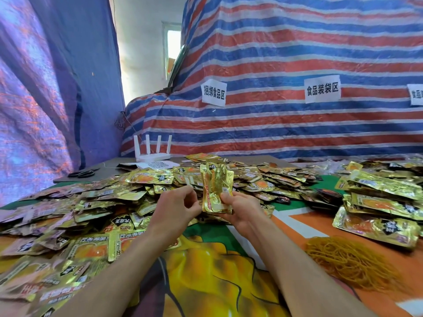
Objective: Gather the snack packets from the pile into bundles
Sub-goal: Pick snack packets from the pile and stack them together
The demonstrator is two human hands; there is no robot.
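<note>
bundle (216,186): upright, long axis vertical, top pointing up
right hand (240,207): grips its lower end
left hand (180,202): fingers curled just left of it (grip unclear)
pile (91,202): left of and beyond both hands

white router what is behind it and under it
Behind the white router hangs a red, white and blue striped tarp; whatever it drapes over is hidden. Under the router is a dark tabletop.
</note>
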